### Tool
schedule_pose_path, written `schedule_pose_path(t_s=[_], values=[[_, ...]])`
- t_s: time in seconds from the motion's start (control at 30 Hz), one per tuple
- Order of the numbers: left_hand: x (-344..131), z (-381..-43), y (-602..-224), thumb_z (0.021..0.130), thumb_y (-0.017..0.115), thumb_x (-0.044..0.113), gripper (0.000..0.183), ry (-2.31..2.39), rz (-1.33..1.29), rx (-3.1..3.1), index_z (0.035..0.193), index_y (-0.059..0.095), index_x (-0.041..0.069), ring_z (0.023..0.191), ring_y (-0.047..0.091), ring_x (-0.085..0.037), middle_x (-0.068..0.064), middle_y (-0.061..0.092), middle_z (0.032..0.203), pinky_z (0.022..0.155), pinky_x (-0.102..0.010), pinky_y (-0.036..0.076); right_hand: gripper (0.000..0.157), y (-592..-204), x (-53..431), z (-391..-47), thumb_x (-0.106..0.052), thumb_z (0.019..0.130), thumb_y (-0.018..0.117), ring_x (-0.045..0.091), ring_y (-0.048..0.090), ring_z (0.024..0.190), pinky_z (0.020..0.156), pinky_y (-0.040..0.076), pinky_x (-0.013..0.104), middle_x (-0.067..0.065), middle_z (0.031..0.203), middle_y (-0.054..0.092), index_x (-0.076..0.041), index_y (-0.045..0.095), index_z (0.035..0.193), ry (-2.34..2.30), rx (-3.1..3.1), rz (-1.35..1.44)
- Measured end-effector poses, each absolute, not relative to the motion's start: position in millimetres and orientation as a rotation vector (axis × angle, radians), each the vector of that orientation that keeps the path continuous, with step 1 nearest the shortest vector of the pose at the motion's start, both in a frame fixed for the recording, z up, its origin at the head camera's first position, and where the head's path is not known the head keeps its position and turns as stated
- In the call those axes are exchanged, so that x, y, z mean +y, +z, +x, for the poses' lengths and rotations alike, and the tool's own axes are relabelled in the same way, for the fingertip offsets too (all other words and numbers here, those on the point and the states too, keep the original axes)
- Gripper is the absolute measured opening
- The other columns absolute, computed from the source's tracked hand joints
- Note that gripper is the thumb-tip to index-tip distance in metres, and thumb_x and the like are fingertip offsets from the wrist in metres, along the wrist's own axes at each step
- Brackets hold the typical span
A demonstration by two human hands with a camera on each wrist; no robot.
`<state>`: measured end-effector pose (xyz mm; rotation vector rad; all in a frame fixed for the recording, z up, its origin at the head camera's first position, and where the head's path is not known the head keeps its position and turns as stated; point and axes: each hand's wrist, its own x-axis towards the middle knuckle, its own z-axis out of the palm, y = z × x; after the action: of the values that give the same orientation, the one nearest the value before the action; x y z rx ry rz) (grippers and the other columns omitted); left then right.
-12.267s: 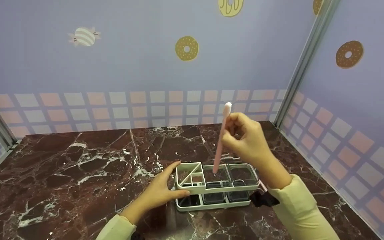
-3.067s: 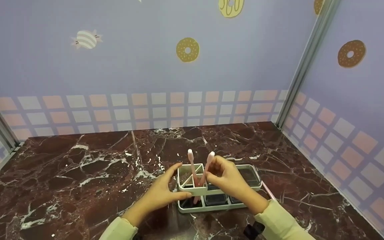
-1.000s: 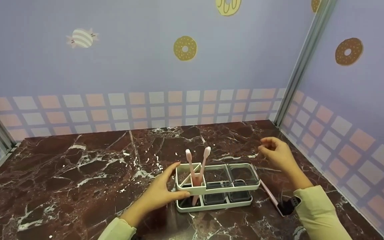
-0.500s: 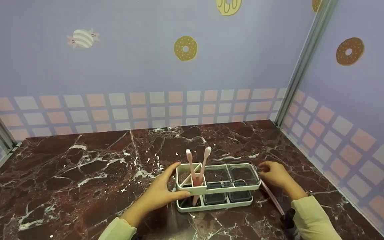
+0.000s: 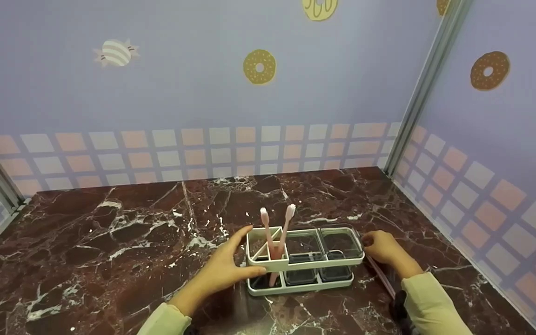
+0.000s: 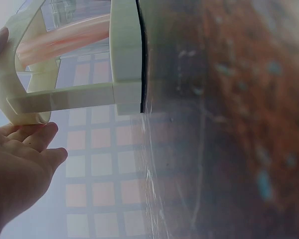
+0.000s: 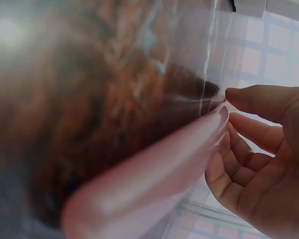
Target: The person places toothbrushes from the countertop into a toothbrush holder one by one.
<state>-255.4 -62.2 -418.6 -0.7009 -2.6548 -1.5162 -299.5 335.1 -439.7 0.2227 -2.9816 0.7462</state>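
Observation:
A pale green two-tier toothbrush holder [image 5: 324,265] stands on the table. Two pink toothbrushes [image 5: 290,214] lean apart in one of its small left compartments, bristles up. My left hand [image 5: 224,260] grips the holder's left end, thumb at the front corner and fingers behind; in the left wrist view its fingertips [image 6: 52,128] touch the upper tier. To the right of the holder a slim pink tube [image 7: 154,174] lies on the table. My right hand [image 5: 384,246] pinches the tube's far end between thumb and forefinger, the other fingers curled beneath. The forearm hides the tube's near end in the head view.
Clear square cups [image 5: 340,242] sit in the holder's middle and right places, on both tiers. The dark red marble table [image 5: 133,242] ends at a purple back wall [image 5: 179,70] and a right side wall [image 5: 519,153], joined by a metal post [image 5: 424,102].
My right hand set one toothbrush, then another, into the left compartment and let go. It has since moved right and down to the pink tube. My left hand has stayed on the holder.

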Motion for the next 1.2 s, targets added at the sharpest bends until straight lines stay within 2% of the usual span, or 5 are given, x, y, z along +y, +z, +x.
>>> schedule_pose_path(t_s=[0.3,0.57,0.93,1.1,1.2], values=[[-61.8,-255.7,-417.6,0.069,0.083,0.043,0.099,-1.517,-0.701,-2.654,0.149,0.033,0.014,0.133,0.039,-0.044,-0.022,0.039,0.148,0.106,-0.066,0.030,0.020,-440.8,332.9,-299.1,-0.007,0.075,0.068,0.021,0.060,0.068,0.064,0.054,0.042,0.014,0.079,0.070,0.004,0.071,0.092,0.766,-2.979,0.225],[-62.0,-254.1,-417.8,0.069,0.084,0.040,0.098,-1.537,-0.701,-2.647,0.149,0.033,0.013,0.132,0.040,-0.044,-0.021,0.040,0.147,0.106,-0.066,0.030,0.020,-441.4,331.4,-297.5,-0.006,0.077,0.066,0.021,0.059,0.069,0.063,0.054,0.041,0.012,0.080,0.070,0.002,0.073,0.093,0.756,-2.994,0.225],[-62.7,-255.0,-418.3,0.069,0.084,0.041,0.098,-1.527,-0.711,-2.642,0.149,0.033,0.013,0.132,0.039,-0.044,-0.023,0.040,0.147,0.105,-0.067,0.030,0.013,-441.1,329.9,-299.4,-0.009,0.072,0.069,0.016,0.052,0.062,0.058,0.050,0.035,0.006,0.069,0.066,-0.001,0.073,0.081,0.716,-2.982,0.217],[-62.5,-256.3,-419.2,0.069,0.083,0.041,0.099,-1.531,-0.732,-2.632,0.149,0.033,0.010,0.131,0.042,-0.043,-0.022,0.042,0.146,0.106,-0.065,0.031,0.006,-440.3,328.9,-300.1,-0.007,0.071,0.068,0.015,0.044,0.055,0.050,0.041,0.029,-0.002,0.058,0.055,-0.002,0.070,0.073,0.716,-2.990,0.221],[-62.0,-256.8,-419.6,0.070,0.083,0.042,0.099,-1.535,-0.743,-2.622,0.149,0.033,0.009,0.129,0.044,-0.041,-0.022,0.044,0.144,0.106,-0.064,0.033,0.006,-439.2,328.6,-301.0,-0.003,0.071,0.065,0.015,0.042,0.055,0.050,0.038,0.028,-0.004,0.057,0.049,-0.003,0.070,0.073,0.702,-2.980,0.215]])
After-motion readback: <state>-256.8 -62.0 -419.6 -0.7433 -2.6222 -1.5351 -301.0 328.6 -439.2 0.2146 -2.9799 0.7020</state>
